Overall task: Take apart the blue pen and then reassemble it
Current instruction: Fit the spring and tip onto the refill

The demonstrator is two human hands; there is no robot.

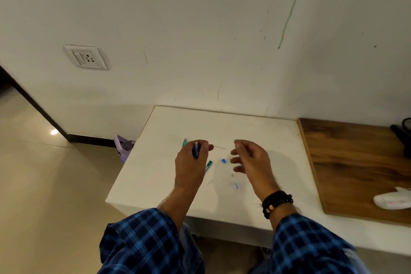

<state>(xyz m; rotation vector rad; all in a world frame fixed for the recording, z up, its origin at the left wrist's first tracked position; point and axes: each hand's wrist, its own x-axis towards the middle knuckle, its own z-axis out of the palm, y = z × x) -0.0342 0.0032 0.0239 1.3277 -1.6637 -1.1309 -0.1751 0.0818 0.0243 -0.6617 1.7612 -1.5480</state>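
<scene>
My left hand [191, 162] hovers over the white table [169, 182] and grips the blue pen barrel [196, 151] between curled fingers. A thin refill [220, 147] sticks out to the right from that hand. My right hand [249, 158] hangs a little to the right with relaxed, loosely bent fingers and holds nothing. Between the hands lie a small blue cap [223, 161], a tiny dark piece [232, 175] and a pale blue tip [236, 185]. A green pen part [208, 165] lies just below my left hand; another green piece [184, 143] shows behind it.
A wooden board [360, 167] adjoins the table on the right, with a white cloth [393, 200] on it and a dark object [403, 138] at its far end. A purple item [124, 147] sits on the floor left of the table. The wall stands right behind.
</scene>
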